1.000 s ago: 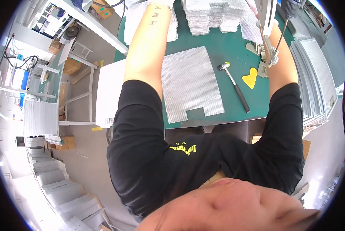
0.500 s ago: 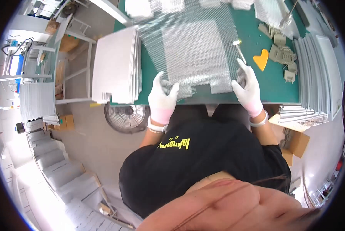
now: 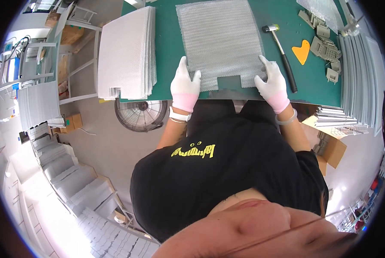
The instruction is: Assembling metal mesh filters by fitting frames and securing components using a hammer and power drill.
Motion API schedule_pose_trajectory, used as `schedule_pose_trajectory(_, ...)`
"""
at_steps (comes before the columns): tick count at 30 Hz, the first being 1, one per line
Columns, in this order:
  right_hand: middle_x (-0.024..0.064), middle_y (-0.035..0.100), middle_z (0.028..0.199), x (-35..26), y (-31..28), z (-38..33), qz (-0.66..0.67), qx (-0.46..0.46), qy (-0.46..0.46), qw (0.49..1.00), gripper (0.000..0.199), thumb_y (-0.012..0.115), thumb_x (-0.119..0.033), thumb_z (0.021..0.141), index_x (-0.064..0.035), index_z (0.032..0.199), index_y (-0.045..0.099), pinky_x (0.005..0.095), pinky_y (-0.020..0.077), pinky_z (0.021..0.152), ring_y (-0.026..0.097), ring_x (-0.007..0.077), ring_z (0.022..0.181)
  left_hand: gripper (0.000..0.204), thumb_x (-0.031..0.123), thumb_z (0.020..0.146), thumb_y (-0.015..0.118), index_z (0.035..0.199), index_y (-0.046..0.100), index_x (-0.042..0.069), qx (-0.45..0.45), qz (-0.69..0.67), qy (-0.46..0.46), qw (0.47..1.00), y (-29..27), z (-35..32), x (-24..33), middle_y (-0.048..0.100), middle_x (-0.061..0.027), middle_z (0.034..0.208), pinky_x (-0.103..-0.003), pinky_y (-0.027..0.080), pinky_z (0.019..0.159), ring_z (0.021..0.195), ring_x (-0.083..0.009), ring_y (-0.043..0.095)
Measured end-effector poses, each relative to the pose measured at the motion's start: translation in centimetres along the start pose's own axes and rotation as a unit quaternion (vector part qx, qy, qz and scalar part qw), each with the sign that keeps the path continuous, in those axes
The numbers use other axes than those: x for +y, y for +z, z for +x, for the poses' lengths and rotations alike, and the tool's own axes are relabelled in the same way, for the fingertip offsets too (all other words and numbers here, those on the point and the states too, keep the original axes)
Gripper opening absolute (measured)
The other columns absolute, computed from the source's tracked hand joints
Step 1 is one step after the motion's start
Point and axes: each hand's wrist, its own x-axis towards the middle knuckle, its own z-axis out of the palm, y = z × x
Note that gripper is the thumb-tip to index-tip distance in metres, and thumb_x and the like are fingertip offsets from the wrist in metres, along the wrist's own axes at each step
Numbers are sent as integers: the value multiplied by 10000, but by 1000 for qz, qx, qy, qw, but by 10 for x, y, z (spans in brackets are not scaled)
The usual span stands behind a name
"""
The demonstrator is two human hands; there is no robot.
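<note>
A grey metal mesh sheet [image 3: 222,41] lies flat on the green table top, with a rectangular notch in its near edge. My left hand [image 3: 186,84], in a white glove with a pink cuff, is at the sheet's near left corner. Its thumb and forefinger are spread apart along the edge. At the near right corner is my right hand [image 3: 271,81], gloved the same way, its forefinger stretched along the sheet's side and its thumb by the corner. Neither hand is closed round the sheet. A mallet [image 3: 282,56] with a black handle lies just right of the sheet.
Left of the sheet stands a stack of similar mesh sheets [image 3: 125,56]. To the right lie an orange heart-shaped scraper [image 3: 301,52] and several grey-beige plastic parts [image 3: 325,48]. Upright grey panels [image 3: 360,81] line the right side. A fan [image 3: 141,115] stands below the table's front edge.
A blurred, see-through mesh that spread over the table and mallet no longer shows; one mesh sheet lies sharply visible between my hands. The view has shifted, and both hands remain at the near corners.
</note>
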Motion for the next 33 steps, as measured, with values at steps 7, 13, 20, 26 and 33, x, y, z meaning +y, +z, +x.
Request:
schedule_pose_trajectory(7,185,569,1126,8,12,-3,-77,-40,38,995,610,662,-148,826,-78,1411,505,412,539,805,625,364,927,679,264,876,721,1439,445,4,2,19,-4,1000,13,-4,-11,650,-132,1121,-377,535,739,793,-249,635)
schedule_pose_trajectory(13,194,563,1130,6,9,-3,-91,-41,29,995,612,657,-155,834,-71,1418,494,417,538,837,617,371,976,671,283,878,722,1432,454,15,-37,-3,-36,999,5,0,1,634,-180,1196,-425,539,863,1055,-360,646)
schedule_pose_trajectory(20,211,562,1134,2,4,2,-115,-61,40,991,608,664,-209,842,-86,1416,505,422,538,858,614,377,994,654,301,849,750,1382,500,17,-42,22,-48,998,3,5,3,627,-169,1149,-424,543,855,1021,-345,648)
schedule_pose_trajectory(26,220,565,1132,-11,-29,53,-186,-128,-45,973,500,677,-289,868,-106,1328,604,452,512,872,613,395,1008,694,335,736,838,1287,563,15,-25,104,-11,994,-33,41,6,577,-196,1184,-435,531,875,1028,-364,625)
schedule_pose_trajectory(33,188,628,1233,-65,21,277,-205,96,-250,941,443,506,-287,945,-39,1301,594,437,498,980,592,352,1142,478,282,873,681,1225,606,-33,288,52,270,917,-70,262,41,638,-236,1120,-467,492,941,1089,-383,615)
